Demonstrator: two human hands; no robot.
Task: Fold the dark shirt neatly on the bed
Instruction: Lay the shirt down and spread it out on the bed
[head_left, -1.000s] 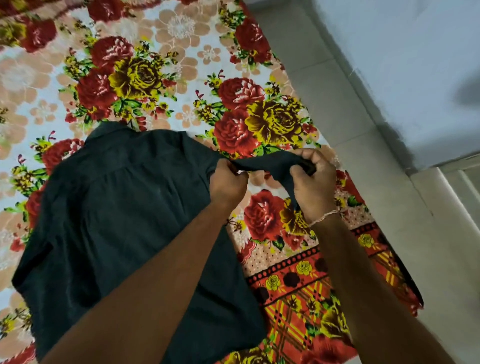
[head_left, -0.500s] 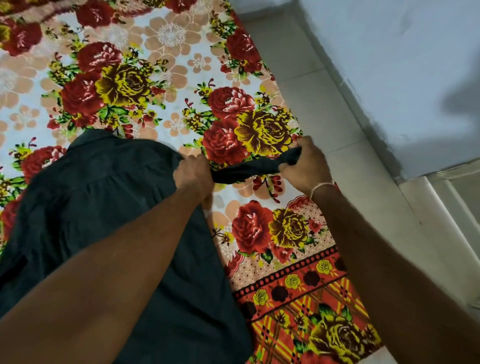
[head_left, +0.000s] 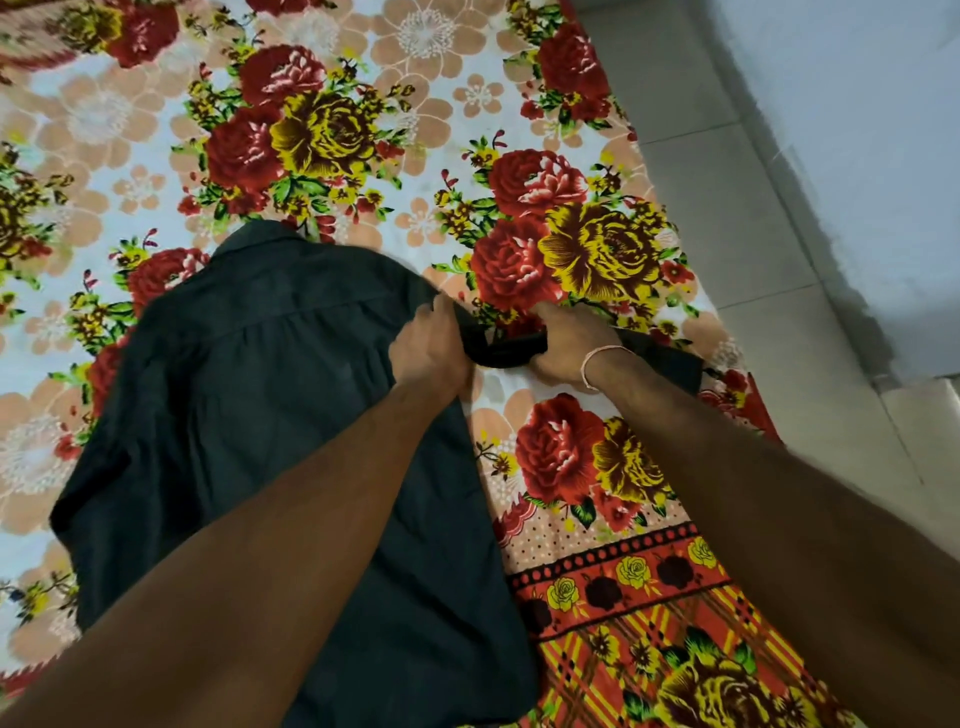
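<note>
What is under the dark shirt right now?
The dark shirt lies on the floral bedsheet, which shows all around it. Both forearms cover part of the shirt, and whatever lies beneath the fabric itself is hidden.

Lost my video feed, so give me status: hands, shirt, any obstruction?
Left hand grips sleeve at shoulder; right hand grips sleeve further out. Dark shirt flat on floral bedsheet, unfolded. Nothing in the way.

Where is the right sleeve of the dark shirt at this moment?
In the head view, the sleeve stretches right from the dark shirt, held between the left hand and right hand over the floral bedsheet.
</note>
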